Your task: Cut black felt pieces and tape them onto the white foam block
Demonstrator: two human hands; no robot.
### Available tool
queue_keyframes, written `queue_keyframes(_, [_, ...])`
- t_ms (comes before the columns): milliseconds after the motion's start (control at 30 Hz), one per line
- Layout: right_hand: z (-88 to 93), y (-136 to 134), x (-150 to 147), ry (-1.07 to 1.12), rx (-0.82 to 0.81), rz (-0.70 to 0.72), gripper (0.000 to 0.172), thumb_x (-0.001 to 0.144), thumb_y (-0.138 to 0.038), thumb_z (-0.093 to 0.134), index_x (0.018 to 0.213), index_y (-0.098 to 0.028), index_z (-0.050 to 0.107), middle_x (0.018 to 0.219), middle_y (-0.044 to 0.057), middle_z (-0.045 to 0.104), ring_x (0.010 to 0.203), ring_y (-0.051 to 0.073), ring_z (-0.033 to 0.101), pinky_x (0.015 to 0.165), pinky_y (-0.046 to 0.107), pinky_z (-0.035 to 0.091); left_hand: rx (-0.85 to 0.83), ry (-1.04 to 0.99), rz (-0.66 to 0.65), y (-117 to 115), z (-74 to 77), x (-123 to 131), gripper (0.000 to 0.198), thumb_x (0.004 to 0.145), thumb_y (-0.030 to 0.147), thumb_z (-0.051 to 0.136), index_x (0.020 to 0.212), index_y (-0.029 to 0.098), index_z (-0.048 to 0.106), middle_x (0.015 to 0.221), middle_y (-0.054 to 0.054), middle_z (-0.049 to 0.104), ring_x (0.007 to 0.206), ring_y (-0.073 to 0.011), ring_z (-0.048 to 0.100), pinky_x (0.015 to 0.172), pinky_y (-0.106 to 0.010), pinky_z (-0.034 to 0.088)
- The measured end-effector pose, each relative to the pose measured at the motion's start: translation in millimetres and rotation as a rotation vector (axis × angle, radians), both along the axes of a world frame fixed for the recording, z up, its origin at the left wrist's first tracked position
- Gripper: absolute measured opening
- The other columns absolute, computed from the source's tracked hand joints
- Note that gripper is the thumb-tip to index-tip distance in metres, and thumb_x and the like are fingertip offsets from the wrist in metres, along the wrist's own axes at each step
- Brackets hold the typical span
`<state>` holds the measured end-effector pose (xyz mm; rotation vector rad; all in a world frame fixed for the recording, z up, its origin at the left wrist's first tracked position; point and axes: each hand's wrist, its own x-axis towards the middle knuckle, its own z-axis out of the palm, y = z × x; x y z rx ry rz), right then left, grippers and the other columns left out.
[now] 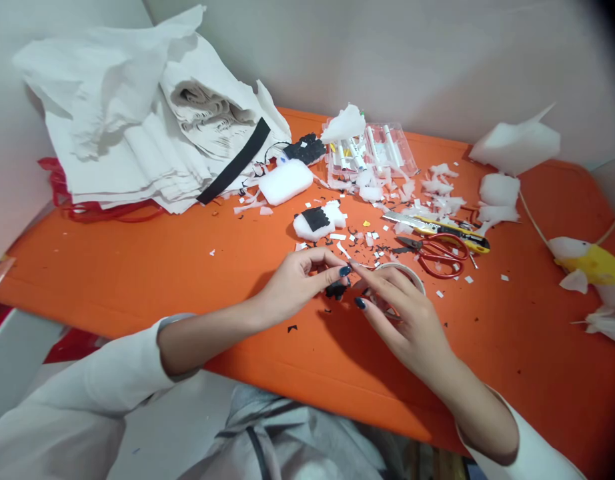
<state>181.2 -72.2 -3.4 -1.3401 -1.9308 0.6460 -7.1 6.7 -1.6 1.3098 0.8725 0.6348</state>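
My left hand (300,283) is closed, thumb and index finger pinched together; anything between them is too small to make out. Just under its fingertips shows a black scalloped-edge piece (336,291), and whether it is held or lies on the table I cannot tell. My right hand (405,313) reaches in from the right with fingers stretched and thumb apart, its index fingertip meeting the left fingertips. Partly covered by the right hand is a roll of tape (416,279). Beyond the hands lies a white foam fish-like shape (312,230) with a black scalloped strip on it.
Red-handled scissors (443,256) and a yellow utility knife (457,233) lie right of centre among paper scraps. A clear plastic case of markers (405,150), a white foam block (286,181), stacked white sheets (137,147) and a black strip (235,163) occupy the back. A yellow-and-white fish (590,261) rests at right.
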Motion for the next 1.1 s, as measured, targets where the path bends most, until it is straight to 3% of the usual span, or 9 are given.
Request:
queue_keyframes(100, [0.0,0.2,1.4,0.129,-0.087,0.019,0.051,0.093,-0.019,0.052,0.141,-0.037,0.047,0.102,0.005,0.061,0.094,0.019,0.059,0.084,0.036,0.051,-0.038,-0.028,0.002,0.3,2.3,0.3,0.029,0.08,0.043,0.07,0.082,0.015,0.062,0.068,0.003,0.06,0.054,-0.0057,0.049,0.052,-0.017,0.04])
queue_keyframes(233, [-2.2,-1.5,-0.4,0.253,-0.188,0.069,0.05,0.095,-0.023,0.051,0.141,-0.04,0.047,0.102,0.004,0.059,0.093,0.017,0.059,0.082,0.033,0.051,-0.086,-0.059,0.03,0.5,2.9,0.8,0.037,0.073,0.049,0.075,0.079,0.015,0.059,0.066,0.004,0.057,0.055,-0.0061,0.05,0.051,-0.017,0.04])
queue_keyframes(400, [-7.7,-1.3,-1.8,-0.033,0.031,-0.001,0.052,0.092,-0.015,0.051,0.14,-0.037,0.049,0.103,0.007,0.056,0.093,0.02,0.056,0.078,0.036,0.05,-0.01,-0.048,0.036,2.1,2.0,-0.6,0.031,0.077,0.042,0.073,0.074,0.014,0.061,0.07,0.001,0.061,0.066,-0.0086,0.057,0.064,-0.019,0.046])
queue_keyframes(533, [-6.9,-0.3,-0.4,-0.19,0.117,-0.075,0.047,0.091,-0.016,0.053,0.136,-0.03,0.054,0.105,0.01,0.057,0.092,0.022,0.056,0.075,0.037,0.05,0.061,0.046,0.014,1.5,1.0,-2.4,0.026,0.082,0.037,0.068,0.073,0.014,0.06,0.07,0.001,0.063,0.06,-0.0082,0.055,0.056,-0.019,0.044])
queue_keyframes(633, [-3.4,-0.2,-0.8,-0.058,0.015,-0.129,0.041,0.093,-0.019,0.053,0.133,-0.028,0.055,0.1,0.008,0.058,0.087,0.02,0.057,0.073,0.035,0.05,0.131,0.133,-0.011,-0.7,1.5,-2.9,0.021,0.083,0.033,0.066,0.076,0.014,0.063,0.073,0.0,0.066,0.058,-0.0074,0.055,0.054,-0.018,0.041])
queue_keyframes(733, [-0.4,0.5,-2.2,0.102,-0.077,-0.196,0.023,0.092,-0.023,0.057,0.114,-0.027,0.063,0.094,0.005,0.059,0.082,0.017,0.057,0.064,0.029,0.05,0.235,0.21,-0.047,-3.0,2.7,-2.6,0.014,0.083,0.029,0.066,0.081,0.016,0.07,0.079,-0.001,0.069,0.063,-0.0076,0.057,0.055,-0.017,0.04])
queue_keyframes(867, [0.6,2.6,-3.5,0.153,-0.088,-0.234,0.005,0.089,-0.023,0.061,0.092,-0.023,0.065,0.092,0.005,0.062,0.078,0.016,0.057,0.06,0.028,0.048,0.302,0.262,-0.116,-4.9,1.5,-2.0,0.015,0.085,0.029,0.063,0.087,0.018,0.073,0.078,-0.001,0.07,0.062,-0.0078,0.057,0.053,-0.017,0.04])
queue_keyframes(1100, [-0.4,3.3,-3.9,0.18,-0.125,-0.23,0.005,0.089,-0.022,0.059,0.089,-0.023,0.065,0.089,0.005,0.062,0.077,0.016,0.058,0.059,0.028,0.047,0.436,0.301,-0.154,-6.0,-1.1,-3.3,0.014,0.087,0.027,0.06,0.083,0.018,0.069,0.083,-0.001,0.07,0.062,-0.0078,0.056,0.057,-0.018,0.04])
